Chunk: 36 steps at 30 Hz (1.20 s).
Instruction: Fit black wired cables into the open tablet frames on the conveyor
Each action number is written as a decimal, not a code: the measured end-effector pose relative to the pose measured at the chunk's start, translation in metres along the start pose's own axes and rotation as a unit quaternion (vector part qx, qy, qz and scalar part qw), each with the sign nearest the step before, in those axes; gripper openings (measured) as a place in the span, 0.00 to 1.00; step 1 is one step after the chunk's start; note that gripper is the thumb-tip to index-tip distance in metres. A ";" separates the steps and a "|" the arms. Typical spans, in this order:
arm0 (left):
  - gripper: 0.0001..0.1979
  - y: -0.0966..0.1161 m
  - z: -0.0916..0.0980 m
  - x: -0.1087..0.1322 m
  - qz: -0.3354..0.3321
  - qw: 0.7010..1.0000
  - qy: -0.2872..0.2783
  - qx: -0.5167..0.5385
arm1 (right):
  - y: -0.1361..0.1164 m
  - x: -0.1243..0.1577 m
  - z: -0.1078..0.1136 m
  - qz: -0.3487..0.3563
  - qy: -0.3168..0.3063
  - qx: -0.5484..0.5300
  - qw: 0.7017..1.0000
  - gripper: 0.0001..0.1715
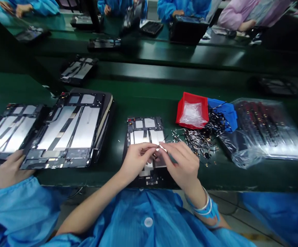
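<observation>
Blue smock (143,219) sleeves lead to two bare hands working together just above the near edge of the bench. The right hand (183,166) is closed in a tight pinch on a bright metal strip (163,147), too small to identify further. The left hand (138,163) is curled, its fingertips (155,147) meeting the same spot; whether it grips the strip or only steadies it cannot be determined.

Directly beneath the hands, a black tablet chassis (145,128) with silver panels lies flat on the green bench mat (151,99), its middle hidden by the fingers. (Fine detail on the frame cannot be resolved from this view.) How many parts have been fitted cannot be established, but a loose pile of small metal-and-black parts (200,142) remains just to the right.

Beyond the pile sit a red plastic bin (192,103) holding a clear bag, a blue cloth (224,113), and a clear bag of dark components (264,133). To the left, two similar chassis (66,132) lie side by side, with a co-worker's hand (11,169) at the lower edge of the outer one. Further off, other workers in smocks (185,8) sit across a second bench.
</observation>
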<state>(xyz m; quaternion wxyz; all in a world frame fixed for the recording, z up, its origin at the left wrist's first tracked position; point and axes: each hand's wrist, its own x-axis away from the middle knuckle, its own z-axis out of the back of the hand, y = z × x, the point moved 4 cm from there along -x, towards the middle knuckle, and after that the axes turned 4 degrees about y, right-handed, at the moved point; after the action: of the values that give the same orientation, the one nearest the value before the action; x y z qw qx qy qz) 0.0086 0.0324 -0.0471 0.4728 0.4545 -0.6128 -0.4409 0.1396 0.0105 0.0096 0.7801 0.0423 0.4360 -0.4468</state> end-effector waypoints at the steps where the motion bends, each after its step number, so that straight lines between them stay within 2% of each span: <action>1: 0.11 0.001 0.001 0.001 -0.009 1.000 -0.003 -0.007 | 0.000 -0.001 -0.002 0.017 -0.007 0.010 1.000 0.06; 6: 0.11 0.009 0.002 0.002 -0.108 0.989 -0.015 -0.100 | 0.004 -0.007 -0.010 0.024 -0.057 -0.004 0.998 0.05; 9: 0.12 0.011 0.002 0.000 -0.140 0.977 -0.024 -0.160 | 0.006 -0.010 -0.013 0.028 -0.083 0.009 0.996 0.05; 16: 0.12 0.008 0.004 -0.006 -0.134 0.976 -0.028 -0.169 | 0.014 -0.015 -0.017 0.016 -0.117 -0.012 0.993 0.07; 21: 0.13 0.006 0.002 -0.007 -0.118 0.973 -0.034 -0.197 | 0.016 -0.014 -0.021 0.043 -0.142 0.000 0.989 0.08; 23: 0.11 0.003 0.002 -0.008 -0.073 0.985 -0.037 -0.155 | 0.027 -0.017 -0.018 0.036 -0.123 0.018 0.992 0.08; 25: 0.12 -0.003 0.002 -0.010 0.010 0.997 -0.052 -0.060 | 0.046 -0.023 -0.009 0.004 -0.071 0.068 0.995 0.09; 27: 0.13 -0.008 0.000 -0.012 0.086 0.993 -0.069 0.046 | 0.065 -0.028 0.004 -0.049 -0.010 0.145 0.988 0.10; 29: 0.14 -0.010 -0.001 -0.014 0.116 0.983 -0.077 0.119 | 0.074 -0.031 0.013 -0.084 0.023 0.180 0.980 0.11; 31: 0.14 -0.010 -0.002 -0.015 0.118 0.977 -0.071 0.163 | 0.067 -0.031 0.013 -0.081 0.006 0.132 0.988 0.09; 33: 0.14 -0.011 -0.003 -0.015 0.113 0.973 -0.069 0.189 | 0.051 -0.027 0.004 -0.062 -0.040 0.055 0.996 0.08; 36: 0.14 -0.011 -0.005 -0.013 0.103 0.971 -0.079 0.200 | 0.033 -0.022 -0.008 -0.065 -0.094 -0.015 0.993 0.08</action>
<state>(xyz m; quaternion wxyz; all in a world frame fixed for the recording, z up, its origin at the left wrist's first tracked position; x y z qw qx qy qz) 0.0168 0.0424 -0.0596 0.3655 0.4380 -0.7675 -0.2926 0.1536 0.0483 0.0093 0.7874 -0.0400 0.3693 -0.4920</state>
